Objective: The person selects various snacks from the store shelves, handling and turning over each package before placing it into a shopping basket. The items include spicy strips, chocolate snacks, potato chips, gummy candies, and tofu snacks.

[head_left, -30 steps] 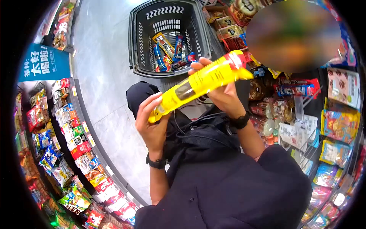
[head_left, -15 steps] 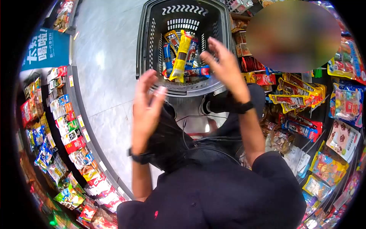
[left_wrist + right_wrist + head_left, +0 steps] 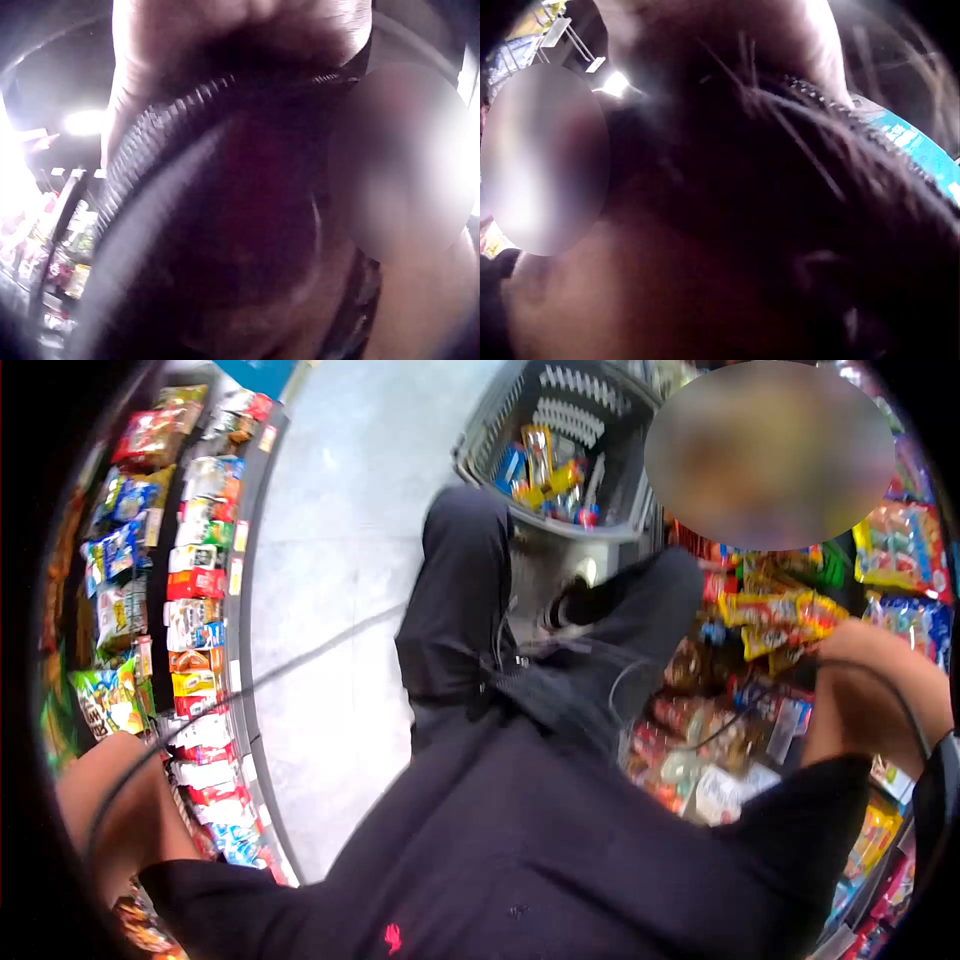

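Both forearms rise past the sides of the head view, with elbows bent outward and hands beyond its edges. In the left wrist view, the heel of the left hand (image 3: 240, 34) shows at the top, close against a dark, blurred surface with a ribbed edge. The heel of the right hand (image 3: 735, 34) appears likewise in the right wrist view, right by dark hair (image 3: 817, 127). Fingers are hidden in both views. A shopping basket (image 3: 632, 480) on the floor holds several snack packs, among them a long yellow pack (image 3: 556, 484).
Shelves with bagged snacks (image 3: 122, 610) and small boxes (image 3: 197, 580) run along the left. Yellow packs (image 3: 780, 615) hang at the right beside the knee. A thin black cable (image 3: 310, 660) loops across from the left arm. Grey floor (image 3: 330, 590) lies between.
The yellow pack went from both hands into the basket and was let go. Both hands then rose out of the head view. The view has shifted, and the basket now sits farther up and right.
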Demonstrator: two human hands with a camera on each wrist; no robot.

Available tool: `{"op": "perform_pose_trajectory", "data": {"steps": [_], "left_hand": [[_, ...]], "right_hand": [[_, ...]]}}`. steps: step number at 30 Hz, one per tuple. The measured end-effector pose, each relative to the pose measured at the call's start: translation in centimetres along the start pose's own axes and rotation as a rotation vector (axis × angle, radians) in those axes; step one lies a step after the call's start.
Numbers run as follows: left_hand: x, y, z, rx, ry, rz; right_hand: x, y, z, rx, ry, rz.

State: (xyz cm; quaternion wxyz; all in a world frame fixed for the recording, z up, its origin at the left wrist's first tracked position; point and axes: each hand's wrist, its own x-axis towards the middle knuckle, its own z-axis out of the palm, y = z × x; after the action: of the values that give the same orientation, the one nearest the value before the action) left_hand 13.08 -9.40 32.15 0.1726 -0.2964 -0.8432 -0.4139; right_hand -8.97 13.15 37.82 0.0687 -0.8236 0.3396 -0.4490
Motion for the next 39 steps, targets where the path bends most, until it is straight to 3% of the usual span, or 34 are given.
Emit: {"op": "perform_pose_trajectory", "data": {"steps": [6, 16, 24, 39], "left_hand": [[-0.9, 5.8, 3.3, -0.042, 0.07, 0.087], [-1.4, 12.1, 5.5, -0.465, 0.19, 0.292], [-1.6, 14.0, 7.5, -0.773, 0.251, 0.444], [4.4, 11.6, 12.2, -1.006, 0.05, 0.356]], "right_hand": [[0.2, -8.4, 0.8, 0.058, -0.059, -0.106], [-2.6, -18.3, 4.3, -0.043, 0.065, -0.114], [-6.7, -21.0, 6.3, 0.034, 0.188, -0.148], [-10.2, -20.1, 7.4, 0.124, 0.312, -0.092]]}}
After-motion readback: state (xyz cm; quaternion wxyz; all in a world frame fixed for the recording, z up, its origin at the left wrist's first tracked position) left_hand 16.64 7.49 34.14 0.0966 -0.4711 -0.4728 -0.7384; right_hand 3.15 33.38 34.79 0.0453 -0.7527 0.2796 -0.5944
